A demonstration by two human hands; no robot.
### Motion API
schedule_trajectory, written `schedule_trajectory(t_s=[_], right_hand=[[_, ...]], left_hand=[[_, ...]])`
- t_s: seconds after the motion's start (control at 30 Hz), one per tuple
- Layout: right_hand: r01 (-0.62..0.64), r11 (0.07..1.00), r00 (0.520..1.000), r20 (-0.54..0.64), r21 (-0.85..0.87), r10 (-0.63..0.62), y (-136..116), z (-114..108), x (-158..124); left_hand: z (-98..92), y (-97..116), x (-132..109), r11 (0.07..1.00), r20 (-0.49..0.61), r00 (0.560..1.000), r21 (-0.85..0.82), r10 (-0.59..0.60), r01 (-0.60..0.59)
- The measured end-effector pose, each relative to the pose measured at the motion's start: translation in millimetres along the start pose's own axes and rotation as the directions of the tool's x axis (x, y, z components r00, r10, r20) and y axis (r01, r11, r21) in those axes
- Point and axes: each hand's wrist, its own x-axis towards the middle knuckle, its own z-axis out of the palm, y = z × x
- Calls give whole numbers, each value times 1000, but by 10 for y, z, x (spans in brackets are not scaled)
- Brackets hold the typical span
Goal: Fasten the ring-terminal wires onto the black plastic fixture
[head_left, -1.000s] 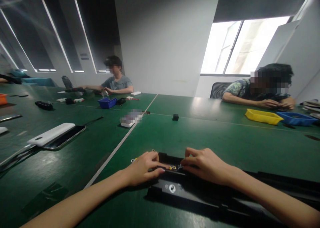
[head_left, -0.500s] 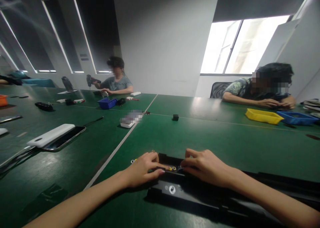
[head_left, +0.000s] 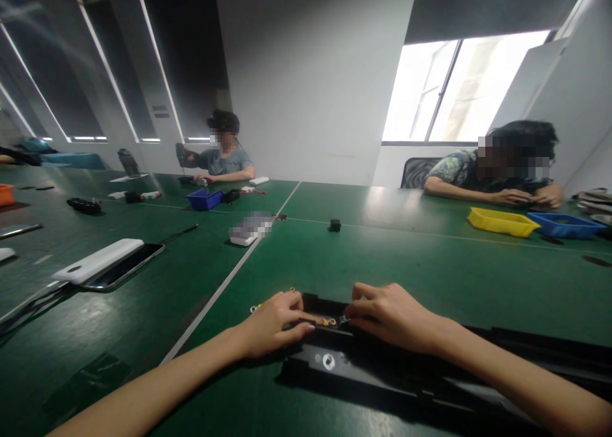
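Observation:
A long black housing (head_left: 363,367), shaped like a channel, lies on the table in front of me. My left hand (head_left: 275,322) bends over its left end, the index finger reaching inside to a ring terminal (head_left: 331,322) with a yellow sleeve. Thumb and index finger close around the terminal's sleeve end. Another ring terminal (head_left: 253,309) pokes out beyond the left hand's wrist side. Over the same recess, my right hand (head_left: 394,312) is pinched, its fingertips beside the ring. Something small and dull shows at those fingertips, too small to name.
On the green table (head_left: 201,335) lie a white power bank (head_left: 100,258), a phone (head_left: 124,268) and a small black block (head_left: 335,225). Farther off stand a dark blue bin (head_left: 204,199), a yellow bin (head_left: 502,223) and a blue bin (head_left: 567,225). Two people sit across.
My right hand has shifted very slightly, still at the ring terminal; my left hand stays put. Across the table, a person's hand with a power drill has moved a little to the right.

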Motion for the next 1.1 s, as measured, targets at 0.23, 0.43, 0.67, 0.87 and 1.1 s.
schedule_trajectory(t_s=[0.23,0.43,0.67,0.87,1.1], right_hand=[[-10,1000,1000,-9,9,10,3,27,-10],[-15,1000,1000,-9,-16,15,1,46,-16],[-13,1000,1000,-21,-14,12,11,48,-7],[-16,1000,1000,-19,0,16,3,28,3],[-8,1000,999,-32,-7,8,4,42,-5]], left_hand=[[-9,8,4,1000,3,1000,-5,5,-5],[-9,11,0,1000,2,1000,-6,-1,1],[-10,10,0,1000,16,1000,-3,4,-4],[-3,1,-1,1000,3,1000,-10,-6,6],[11,-8,-15,1000,-12,1000,-8,0,0]])
